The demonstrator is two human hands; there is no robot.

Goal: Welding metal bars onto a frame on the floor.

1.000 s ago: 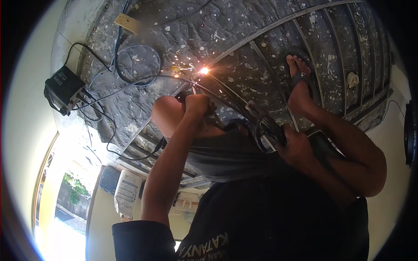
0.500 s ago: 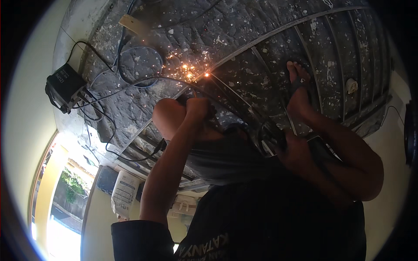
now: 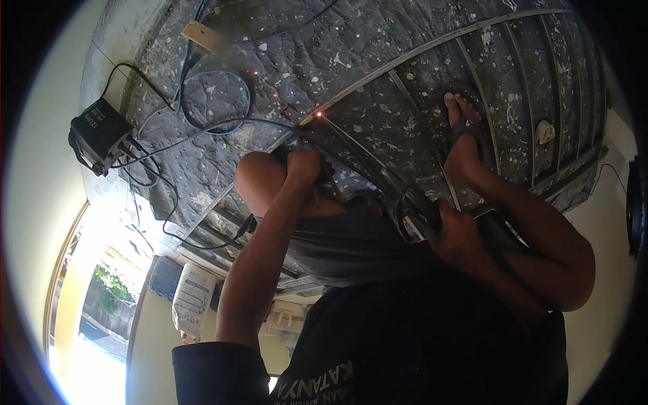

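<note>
My right hand (image 3: 459, 233) is closed round a black electrode holder (image 3: 422, 210). A thin welding rod (image 3: 354, 143) runs up and left from it, and its tip glows red at a bar of the metal frame (image 3: 398, 62). My left hand (image 3: 306, 165) is closed by my bent left knee, close to the frame's long bar. Something dark shows around its fingers, but its kind is hidden. A dark cable (image 3: 270, 123) passes just above the left hand.
A dark green welding machine (image 3: 101, 135) stands at the left with cables. A looped blue cable (image 3: 250, 101) and a wooden piece (image 3: 200, 36) lie on the rough, stained floor. My bare right foot (image 3: 463, 125) rests among the frame bars. A white sack (image 3: 192, 297) stands lower left.
The bright burst of sparks at the rod's tip has died down to a small red glow and a few specks. Both hands are almost where they were.
</note>
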